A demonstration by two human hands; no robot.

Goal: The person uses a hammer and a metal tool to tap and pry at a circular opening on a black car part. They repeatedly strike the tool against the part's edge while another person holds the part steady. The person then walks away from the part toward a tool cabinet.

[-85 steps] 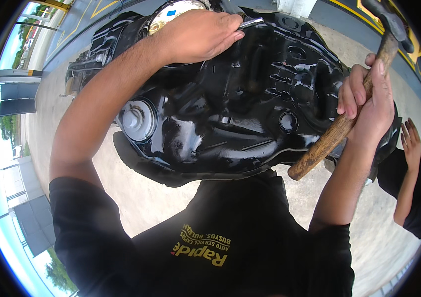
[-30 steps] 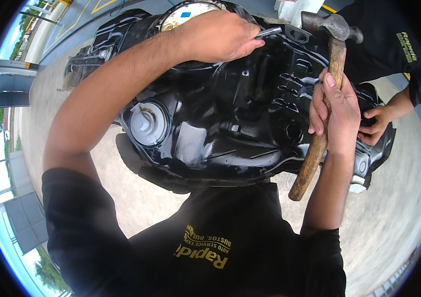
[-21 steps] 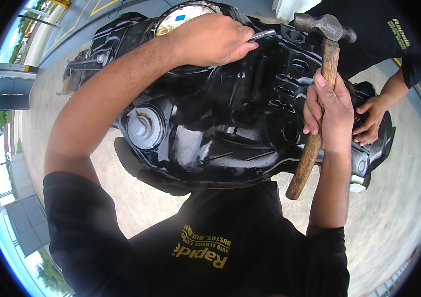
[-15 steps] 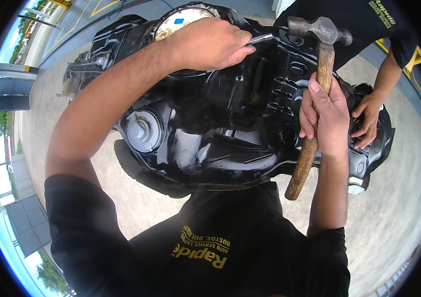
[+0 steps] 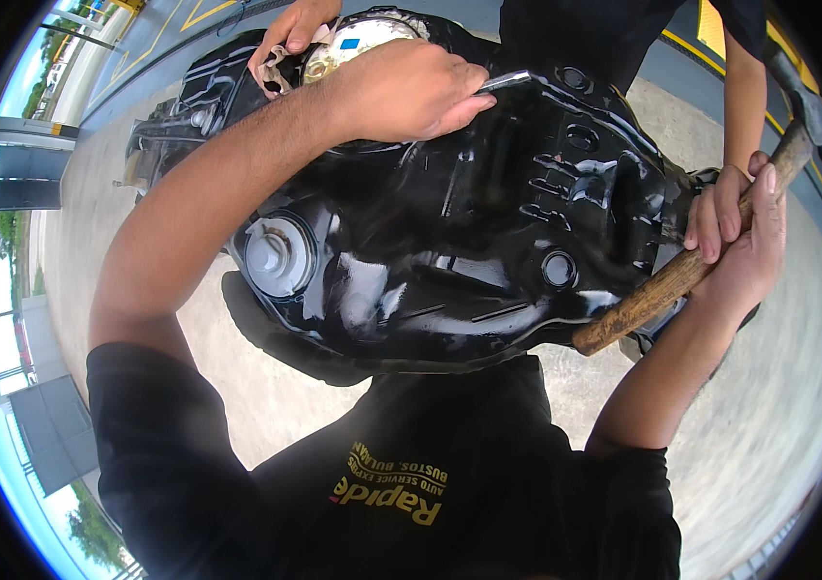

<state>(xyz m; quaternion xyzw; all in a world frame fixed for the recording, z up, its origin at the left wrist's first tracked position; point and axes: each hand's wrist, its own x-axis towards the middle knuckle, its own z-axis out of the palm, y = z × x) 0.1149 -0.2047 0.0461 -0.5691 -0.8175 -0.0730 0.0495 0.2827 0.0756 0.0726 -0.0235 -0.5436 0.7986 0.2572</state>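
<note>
My left hand (image 5: 416, 92) is closed around a short metal rod, like a punch or chisel (image 5: 507, 81), over the black fuel tank (image 5: 488, 213). Its bright end points right; the other end is hidden. Beneath that hand and forearm is a round cream-coloured cover (image 5: 358, 43) with a blue mark. My right hand (image 5: 744, 232) grips the wooden handle of a ball-peen hammer (image 5: 648, 304), held out at the right. The steel hammer head (image 5: 802, 101) is raised toward the upper right, slightly blurred. A round grey fitting (image 5: 280, 254) sits at the tank's near left.
Across the tank stands a co-worker in dark clothes (image 5: 590, 39). One of their hands (image 5: 300, 29) is beside the round cover at a crumpled tan piece (image 5: 278, 72); their other arm (image 5: 744, 106) reaches down behind my hammer. Concrete floor (image 5: 759, 387) surrounds the tank.
My right hand has swung the hammer to the right, away from the rod. My left hand has barely moved. A co-worker's hand has appeared at the cover's left side.
</note>
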